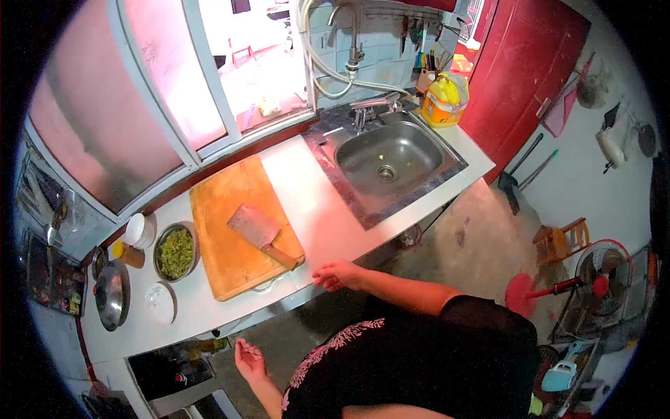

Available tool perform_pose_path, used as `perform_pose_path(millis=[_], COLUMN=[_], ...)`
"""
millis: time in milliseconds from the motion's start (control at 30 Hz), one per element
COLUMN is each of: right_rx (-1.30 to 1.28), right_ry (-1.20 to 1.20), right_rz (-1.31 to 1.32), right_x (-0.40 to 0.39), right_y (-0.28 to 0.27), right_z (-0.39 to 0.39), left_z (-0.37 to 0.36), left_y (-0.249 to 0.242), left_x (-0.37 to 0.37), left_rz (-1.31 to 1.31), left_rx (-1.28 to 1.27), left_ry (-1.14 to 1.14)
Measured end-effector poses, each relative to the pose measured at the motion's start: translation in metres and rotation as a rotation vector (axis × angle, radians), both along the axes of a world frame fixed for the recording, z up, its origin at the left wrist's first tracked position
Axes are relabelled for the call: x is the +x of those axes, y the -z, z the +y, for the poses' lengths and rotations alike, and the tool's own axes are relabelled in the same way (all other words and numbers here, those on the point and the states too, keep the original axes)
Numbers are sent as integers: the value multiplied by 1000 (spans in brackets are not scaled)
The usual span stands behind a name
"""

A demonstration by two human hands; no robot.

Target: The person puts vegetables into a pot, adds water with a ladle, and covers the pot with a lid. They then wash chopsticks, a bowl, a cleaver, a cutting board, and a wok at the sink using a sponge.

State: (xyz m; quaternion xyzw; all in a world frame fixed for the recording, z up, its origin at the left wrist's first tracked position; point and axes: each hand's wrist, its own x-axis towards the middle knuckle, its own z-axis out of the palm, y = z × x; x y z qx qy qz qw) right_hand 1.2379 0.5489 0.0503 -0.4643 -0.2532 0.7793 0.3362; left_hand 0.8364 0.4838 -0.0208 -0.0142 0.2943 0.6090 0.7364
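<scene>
A cleaver (255,226) with a wooden handle lies flat on the wooden cutting board (213,262), its handle pointing at the board's near right corner. My right hand (338,275) hangs at the counter's front edge, just right of that handle and not touching it. Its fingers are loosely bent and hold nothing. Lower down, my left hand (250,359) is in front of the counter, empty, with fingers loosely curled and apart. A metal bowl of chopped green vegetables (175,253) stands left of the board, with a white plate (160,303) near it.
A steel sink (349,155) with a faucet (373,105) is set into the counter at the right. A round metal lid (112,296), a yellow-capped jar (128,254) and a white container (139,230) stand at the left. A fan (601,284) stands on the right.
</scene>
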Motion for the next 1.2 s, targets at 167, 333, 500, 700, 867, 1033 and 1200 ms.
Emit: perform_pose_path(millis=[167,333,500,700,867,1033,1200], right_rx=[159,571,772,1024,909,762,654], right_ry=[4,249,647,1083,1185,1182,1082], right_rz=[-140,-327,-561,-784,-1168,-1429,-1472], right_x=[109,302,506,740,864,946,984], right_y=[-20,-60,-140,-149,-166,-161,-147], right_z=[42,125,183,255,286,339,387], left_z=[38,76,118,154,164,195,223], left_y=[-31,-46,-62,-114,-126,-132,-131], left_x=[113,245,396,528,567,599,620], left_rz=[37,70,24,81,122,182,247], left_rx=[8,22,22,-27,-38,-70,-149], left_ry=[19,21,-3,31,13,-6,-19])
